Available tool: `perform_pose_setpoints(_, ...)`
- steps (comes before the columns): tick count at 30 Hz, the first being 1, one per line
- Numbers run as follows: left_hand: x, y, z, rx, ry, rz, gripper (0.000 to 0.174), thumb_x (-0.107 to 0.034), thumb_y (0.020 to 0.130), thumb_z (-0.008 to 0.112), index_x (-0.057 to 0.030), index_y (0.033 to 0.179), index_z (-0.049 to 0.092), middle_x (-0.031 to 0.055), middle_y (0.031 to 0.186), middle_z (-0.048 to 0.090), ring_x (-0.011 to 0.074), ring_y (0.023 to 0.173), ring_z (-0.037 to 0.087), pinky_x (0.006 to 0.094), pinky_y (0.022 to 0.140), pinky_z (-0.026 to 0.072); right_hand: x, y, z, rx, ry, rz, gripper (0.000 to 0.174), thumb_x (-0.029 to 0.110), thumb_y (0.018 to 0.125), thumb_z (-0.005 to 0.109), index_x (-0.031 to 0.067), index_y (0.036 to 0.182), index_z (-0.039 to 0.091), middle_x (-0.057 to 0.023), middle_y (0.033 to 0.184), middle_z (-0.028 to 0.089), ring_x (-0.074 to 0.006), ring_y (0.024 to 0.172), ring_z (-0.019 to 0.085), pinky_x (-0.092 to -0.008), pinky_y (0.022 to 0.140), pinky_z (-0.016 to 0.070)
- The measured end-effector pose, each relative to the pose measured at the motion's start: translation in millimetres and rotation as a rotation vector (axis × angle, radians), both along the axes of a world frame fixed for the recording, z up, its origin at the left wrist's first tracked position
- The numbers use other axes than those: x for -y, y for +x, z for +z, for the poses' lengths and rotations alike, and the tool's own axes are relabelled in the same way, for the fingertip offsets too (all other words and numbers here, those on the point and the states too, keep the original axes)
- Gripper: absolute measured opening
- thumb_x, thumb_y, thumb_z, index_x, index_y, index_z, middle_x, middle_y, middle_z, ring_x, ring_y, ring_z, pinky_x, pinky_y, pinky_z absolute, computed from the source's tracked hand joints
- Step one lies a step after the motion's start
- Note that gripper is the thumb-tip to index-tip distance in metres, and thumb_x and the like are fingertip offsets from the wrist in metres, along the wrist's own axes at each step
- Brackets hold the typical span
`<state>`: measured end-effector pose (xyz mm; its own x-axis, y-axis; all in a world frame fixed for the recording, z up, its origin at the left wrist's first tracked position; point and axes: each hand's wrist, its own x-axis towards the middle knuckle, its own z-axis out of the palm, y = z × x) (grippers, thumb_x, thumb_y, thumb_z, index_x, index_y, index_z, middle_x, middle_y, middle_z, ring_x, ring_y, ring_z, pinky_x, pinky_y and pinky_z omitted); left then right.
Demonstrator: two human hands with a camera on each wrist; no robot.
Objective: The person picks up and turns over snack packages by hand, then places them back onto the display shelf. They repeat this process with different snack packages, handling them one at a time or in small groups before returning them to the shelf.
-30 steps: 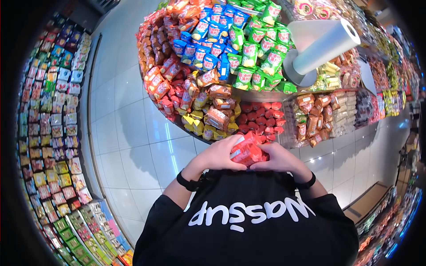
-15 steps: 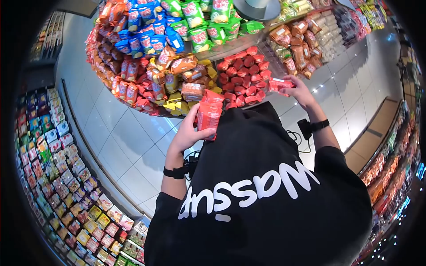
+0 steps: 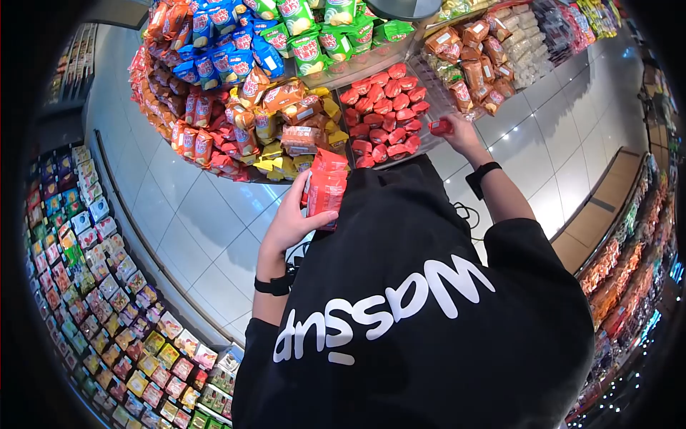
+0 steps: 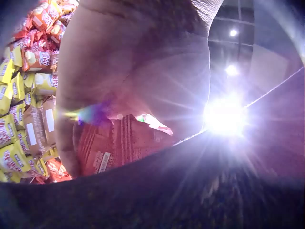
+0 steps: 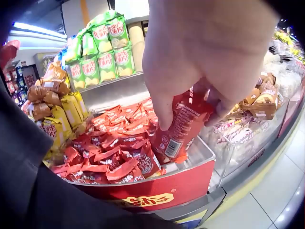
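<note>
In the head view my left hand (image 3: 289,220) grips red snack packets (image 3: 329,186) upright in front of the shirt, thumb across the near side. The left wrist view shows the palm over a red packet (image 4: 121,148) with a barcode label. My right hand (image 3: 463,137) pinches a single red snack packet (image 5: 183,125) between thumb and fingers. It hangs at the right front corner of a bin (image 5: 178,185) with a red front panel. Rows of similar red packets (image 5: 119,148) fill that bin, and the held one overlaps them in the right wrist view.
Left of the bin are yellow packets (image 3: 279,163) and brown packets (image 3: 304,111). Green bags (image 3: 307,48) and blue bags (image 3: 225,66) stand behind. More brown packets (image 3: 482,68) lie to the right. Stocked shelves (image 3: 121,300) line the left side beyond the tiled floor (image 3: 179,236).
The hands were together on red packets, then parted. My right hand has carried one packet to the bin's right corner and lowered slightly; the left keeps its packets. The head view has shifted.
</note>
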<state>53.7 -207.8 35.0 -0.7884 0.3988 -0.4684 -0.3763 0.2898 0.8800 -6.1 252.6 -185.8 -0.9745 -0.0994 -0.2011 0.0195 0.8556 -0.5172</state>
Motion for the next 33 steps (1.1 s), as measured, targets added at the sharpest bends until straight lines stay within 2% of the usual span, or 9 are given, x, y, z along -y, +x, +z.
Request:
perform_pose_setpoints(5,2,12,-6,0.004,0.012,0.075,0.090,-0.023,0.073,0.086,-0.0001,0.146,0.037,0.0094,0.125,0.059,0.0157,0.107,0.060,0.0325,0.094,0.0489,2,-2,-30,-0.060,0.176,0.237,0.034,0.014,0.083,0.067,0.0082,0.117,0.063,-0.0172,0.116,0.061,-0.0359,0.103,0.064,-0.0415,0.090,0.0535)
perform_pose_setpoints(11,-2,14,1,0.049,0.021,0.073,0.089,-0.022,0.074,0.086,-0.0005,0.146,0.037,0.0091,0.125,0.059,0.0155,0.108,0.059,0.0326,0.095,0.0485,34,-13,8,0.345,0.418,-0.014,0.043,0.037,0.092,0.058,0.0072,0.123,0.053,-0.0211,0.101,0.069,-0.0382,0.092,0.069,-0.0484,0.077,0.0562)
perform_pose_setpoints(14,-4,17,0,0.031,0.022,0.087,0.080,-0.024,0.076,0.083,-0.0028,0.141,0.042,0.0058,0.120,0.060,0.0139,0.107,0.058,0.0318,0.096,0.0464,29,-13,-14,0.307,0.490,-0.051,0.040,0.034,0.091,0.058,0.0073,0.120,0.052,-0.0215,0.092,0.071,-0.0396,0.087,0.070,-0.0508,0.073,0.0564)
perform_pose_setpoints(17,-3,17,0,0.034,0.024,0.091,0.076,-0.025,0.077,0.082,-0.0038,0.139,0.044,0.0045,0.119,0.060,0.0132,0.107,0.058,0.0316,0.096,0.0455,27,-18,-19,0.326,0.497,-0.064,0.035,0.029,0.091,0.057,0.0069,0.117,0.052,-0.0228,0.099,0.069,-0.0407,0.088,0.070,-0.0510,0.071,0.0565)
perform_pose_setpoints(20,-3,15,4,0.054,0.020,0.088,0.077,-0.024,0.077,0.082,-0.0037,0.140,0.043,0.0049,0.119,0.060,0.0130,0.107,0.058,0.0314,0.096,0.0456,30,-15,-12,0.163,0.503,-0.054,0.032,0.023,0.087,0.060,0.0088,0.116,0.054,-0.0211,0.111,0.065,-0.0376,0.099,0.067,-0.0487,0.078,0.0550)
perform_pose_setpoints(23,-3,13,1,0.055,0.026,0.090,0.083,-0.021,0.077,0.084,-0.0020,0.144,0.039,0.0071,0.122,0.060,0.0136,0.104,0.060,0.0314,0.093,0.0491,25,-15,-14,-0.068,0.452,0.219,0.035,0.018,0.082,0.065,0.0109,0.115,0.057,-0.0167,0.117,0.059,-0.0327,0.109,0.062,-0.0447,0.088,0.0508)
perform_pose_setpoints(26,-3,12,-3,0.047,0.025,0.084,0.086,-0.020,0.076,0.084,-0.0014,0.146,0.037,0.0082,0.123,0.060,0.0139,0.103,0.062,0.0313,0.090,0.0512,27,-11,-31,-0.179,0.309,0.251,0.040,0.017,0.078,0.069,0.0119,0.117,0.060,-0.0125,0.113,0.059,-0.0297,0.112,0.057,-0.0416,0.095,0.0464)
perform_pose_setpoints(32,-5,9,3,0.041,0.011,0.076,0.085,-0.020,0.076,0.084,-0.0023,0.145,0.038,0.0083,0.123,0.060,0.0139,0.102,0.062,0.0315,0.089,0.0518,35,-11,-19,0.094,0.543,0.240,0.037,0.023,0.078,0.072,0.0103,0.112,0.064,-0.0126,0.111,0.059,-0.0309,0.109,0.060,-0.0416,0.091,0.0496)
perform_pose_setpoints(33,-5,9,2,0.033,0.005,0.076,0.084,-0.020,0.076,0.084,-0.0023,0.145,0.039,0.0083,0.123,0.060,0.0138,0.102,0.062,0.0315,0.089,0.0519,34,-9,-20,0.074,0.544,0.228,0.030,0.025,0.082,0.067,0.0094,0.108,0.066,-0.0138,0.109,0.059,-0.0317,0.106,0.061,-0.0425,0.090,0.0498)
